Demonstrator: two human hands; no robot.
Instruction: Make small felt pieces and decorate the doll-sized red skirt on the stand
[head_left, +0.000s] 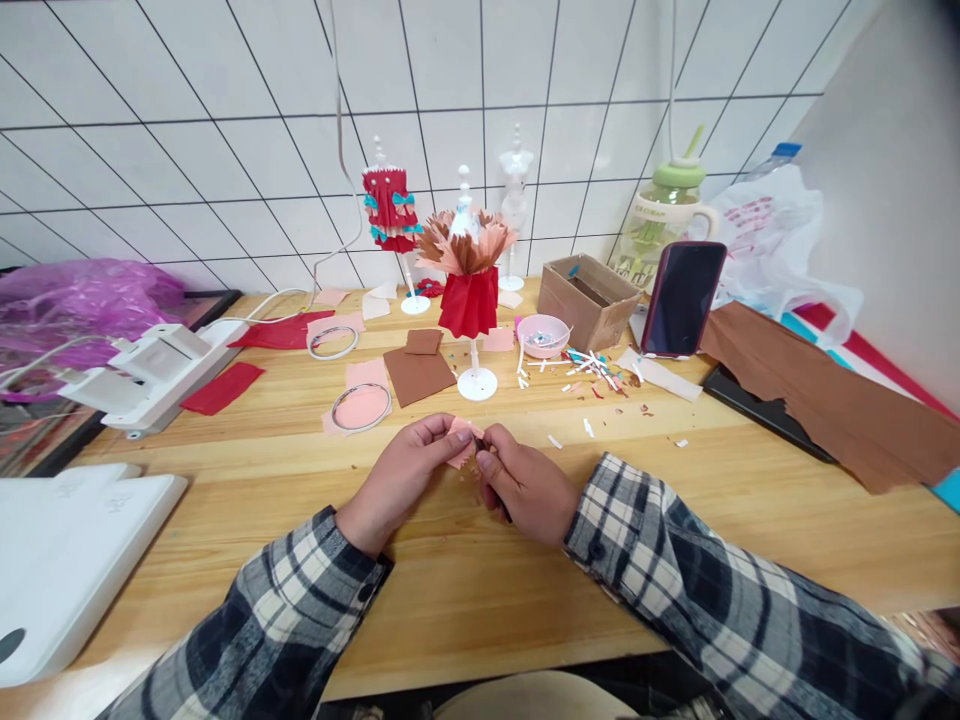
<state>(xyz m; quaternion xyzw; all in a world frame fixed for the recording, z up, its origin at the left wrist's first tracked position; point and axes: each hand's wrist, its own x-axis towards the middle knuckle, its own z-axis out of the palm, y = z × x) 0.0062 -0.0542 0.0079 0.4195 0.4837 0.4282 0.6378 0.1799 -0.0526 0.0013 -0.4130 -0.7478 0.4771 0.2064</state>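
Between the thumb and fingers of my left hand (409, 465) is a small piece of pink crepe paper (463, 455) with a jagged edge. My right hand (532, 485) is closed around small dark scissors (481, 443), mostly hidden by the fingers, their tip touching the paper. Tiny scraps lie on the table under both hands. Just beyond them stands a white mini dress form (478, 384) wearing a red pleated paper skirt (469, 302) and a ruff of pointed brown and pink paper petals (469, 250).
Behind are a red-dressed form (390, 205) and a bare white form (515, 200). Brown paper (420, 375) and wire rings (361, 408) lie left. A pink bowl (544, 337), cardboard box (589, 300) and phone (684, 300) stand right. A power strip (161, 385) is far left.
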